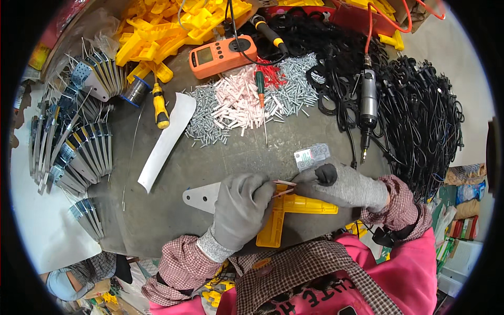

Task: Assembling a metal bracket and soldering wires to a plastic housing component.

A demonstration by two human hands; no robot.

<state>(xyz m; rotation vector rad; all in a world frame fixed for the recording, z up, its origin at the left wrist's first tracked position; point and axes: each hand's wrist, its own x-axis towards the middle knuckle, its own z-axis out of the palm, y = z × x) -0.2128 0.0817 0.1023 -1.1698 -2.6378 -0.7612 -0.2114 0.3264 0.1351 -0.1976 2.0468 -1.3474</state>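
My left hand (239, 207), in a grey work glove, is closed with its fingertips on one end of thin pinkish-white wires (284, 187). From the other side my right hand (336, 185), also gloved, pinches their far end; the glove's thumb area has a dark patch. Just below both hands lies a yellow plastic part (271, 228) with a long arm to the right. A flat metal plate (197, 198) with round holes sticks out left from under my left hand. Beyond my right hand sits a small grey block with a label (312, 156).
Piles of screws (207, 116) and pink sleeves (241, 97) lie ahead, with a screwdriver (261, 90) on them. An electric driver (368, 100) hangs at right before black cables (415, 126). An orange meter (223, 56), yellow parts (173, 29) and stacked metal plates (79, 131) surround the worktop.
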